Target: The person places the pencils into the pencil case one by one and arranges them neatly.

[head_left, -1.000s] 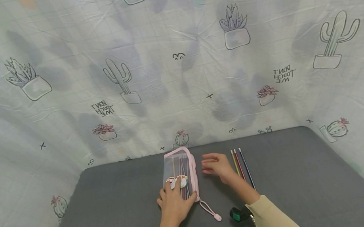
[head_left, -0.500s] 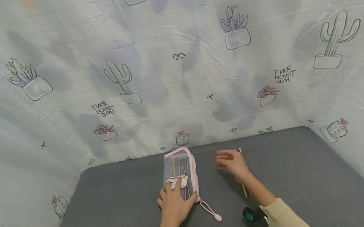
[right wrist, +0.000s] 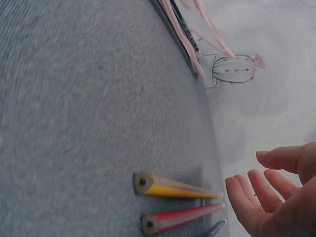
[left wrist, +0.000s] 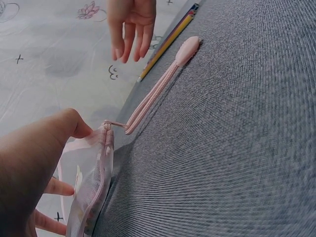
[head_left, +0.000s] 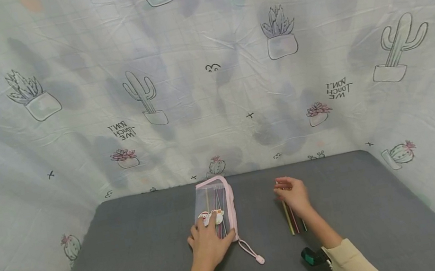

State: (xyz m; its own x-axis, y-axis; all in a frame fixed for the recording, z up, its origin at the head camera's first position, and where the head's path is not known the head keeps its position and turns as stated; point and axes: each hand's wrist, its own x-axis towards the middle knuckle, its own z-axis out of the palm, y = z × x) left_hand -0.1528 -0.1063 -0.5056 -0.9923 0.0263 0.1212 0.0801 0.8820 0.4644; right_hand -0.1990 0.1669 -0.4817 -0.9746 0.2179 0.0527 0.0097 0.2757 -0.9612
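Observation:
A clear pencil case [head_left: 232, 210] with pink zipped edges lies on the grey table, several pencils showing inside. My left hand [head_left: 209, 247] rests on its near end, fingers spread over the stickers and thumb at the zipper edge. To the right lie three loose pencils: a yellow pencil [right wrist: 170, 187], a red pencil [right wrist: 182, 217] and a dark pencil [right wrist: 217, 227]. My right hand [head_left: 294, 194] hovers over their far ends, fingers loosely bent and holding nothing. In the head view it hides part of the pencils.
A pink pull cord [left wrist: 187, 51] trails from the case's zipper onto the table [head_left: 150, 252]. Behind the table hangs a pale curtain [head_left: 234, 80] printed with cacti. A black and green wrist device [head_left: 313, 256] sits below my right sleeve.
My right hand has moved right, from the gap beside the case to over the loose pencils. My left hand and the case have stayed put.

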